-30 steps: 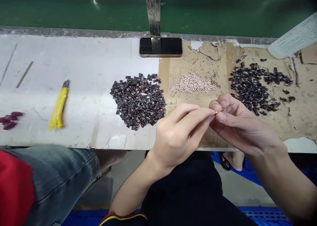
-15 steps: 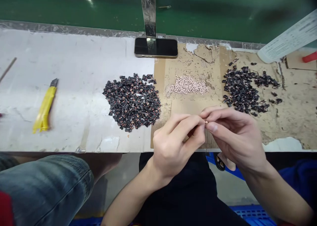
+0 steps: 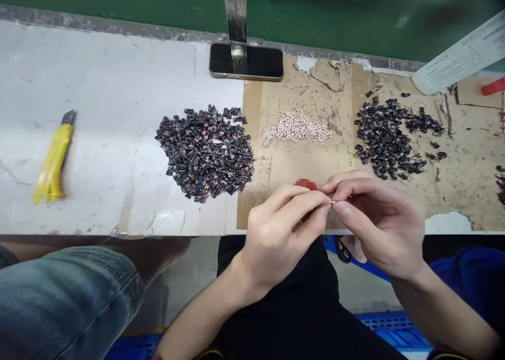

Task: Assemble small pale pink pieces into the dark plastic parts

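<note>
My left hand [image 3: 282, 226] is closed in a pinch, its fingertips meeting those of my right hand [image 3: 379, 220]. Pinched where the fingertips meet is a tiny pale copper-coloured piece [image 3: 333, 202]; its exact shape is too small to tell. A red round object [image 3: 306, 184] shows partly behind my left fingers, the rest hidden. Beyond my hands lies a flat pile of small pinkish pieces [image 3: 302, 127] on the cardboard [image 3: 292, 162]. Left of it spreads a large heap of small black parts with copper-coloured ends [image 3: 207, 155]; to the right is another heap of dark parts [image 3: 381, 139].
A yellow utility knife [image 3: 54, 157] lies on the left. At the back, a phone [image 3: 260, 63] rests by a metal post [image 3: 235, 12]. A white bottle-like container [image 3: 453, 60] leans in from the right. Another person's knee in denim [image 3: 79, 297] is at the lower left.
My head view has shifted slightly, so the table sits higher in the picture. The red round object now shows behind my left fingers. My hands keep the same pinch together.
</note>
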The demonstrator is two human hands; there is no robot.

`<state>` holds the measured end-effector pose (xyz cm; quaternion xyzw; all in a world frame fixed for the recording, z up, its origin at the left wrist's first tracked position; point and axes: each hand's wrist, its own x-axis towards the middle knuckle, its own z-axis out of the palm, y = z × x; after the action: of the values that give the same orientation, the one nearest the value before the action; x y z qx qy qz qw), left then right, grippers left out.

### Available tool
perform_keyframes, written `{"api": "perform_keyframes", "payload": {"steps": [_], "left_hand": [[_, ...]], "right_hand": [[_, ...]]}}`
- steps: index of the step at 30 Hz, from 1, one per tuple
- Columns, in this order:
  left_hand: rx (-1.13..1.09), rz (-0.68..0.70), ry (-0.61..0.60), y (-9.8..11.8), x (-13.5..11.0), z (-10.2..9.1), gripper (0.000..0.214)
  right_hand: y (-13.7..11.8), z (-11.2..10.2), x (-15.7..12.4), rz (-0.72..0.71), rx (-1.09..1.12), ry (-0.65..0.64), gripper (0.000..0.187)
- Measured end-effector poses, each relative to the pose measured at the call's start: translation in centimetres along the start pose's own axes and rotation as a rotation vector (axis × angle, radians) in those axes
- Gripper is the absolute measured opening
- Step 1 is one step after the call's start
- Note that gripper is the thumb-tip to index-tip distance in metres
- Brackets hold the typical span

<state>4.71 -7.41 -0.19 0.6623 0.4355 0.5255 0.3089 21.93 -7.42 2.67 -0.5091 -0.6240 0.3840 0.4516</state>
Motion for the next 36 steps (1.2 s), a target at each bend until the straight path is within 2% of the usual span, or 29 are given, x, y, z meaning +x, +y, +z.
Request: {"api": "perform_keyframes", "payload": {"steps": [4, 7, 13, 17, 22, 25, 27, 32, 34, 36], "left_hand": [[-0.059, -0.193, 0.027, -1.1, -0.8, -1.4, 0.016], [-0.109, -0.305, 0.040, -2.0, -1.3, -2.5, 0.022], [-0.187, -0.379, 0.087, -2.1, -1.8, -2.9, 0.027], [-0.202, -0.421, 0.124, -1.8, -1.7, -2.7, 0.021], [-0.225, -0.410, 0.130, -1.7, -1.8, -2.8, 0.021], [-0.236, -0.411, 0.119, -1.4, -1.6, -2.8, 0.021], [-0.311, -0.477, 0.068, -1.0, -1.2, -2.6, 0.019], [-0.713, -0.738, -0.048, 0.1, 0.1, -1.4, 0.015], [-0.796, -0.762, -0.065, 0.5, 0.6, -1.1, 0.016], [-0.835, -0.763, -0.070, 0.7, 0.9, -1.1, 0.017]], "right_hand": [[1.7, -0.9, -0.6, -0.055, -0.188, 0.036, 0.014], [3.2, -1.3, -1.0, -0.095, -0.358, 0.011, 0.013], [4.1, -1.1, -0.8, -0.161, -0.583, -0.042, 0.016], [4.1, -0.9, -0.5, -0.197, -0.613, -0.054, 0.016], [4.3, -0.9, -0.6, -0.225, -0.664, -0.071, 0.016], [4.0, -0.9, -0.6, -0.221, -0.585, -0.032, 0.015], [3.4, -0.9, -0.7, -0.177, -0.439, 0.006, 0.014], [0.9, -0.5, -0.8, 0.119, 0.055, 0.009, 0.011], [0.1, -0.2, -0.8, 0.214, 0.190, -0.026, 0.011], [-0.3, 0.0, -0.7, 0.234, 0.225, -0.047, 0.011]]}}
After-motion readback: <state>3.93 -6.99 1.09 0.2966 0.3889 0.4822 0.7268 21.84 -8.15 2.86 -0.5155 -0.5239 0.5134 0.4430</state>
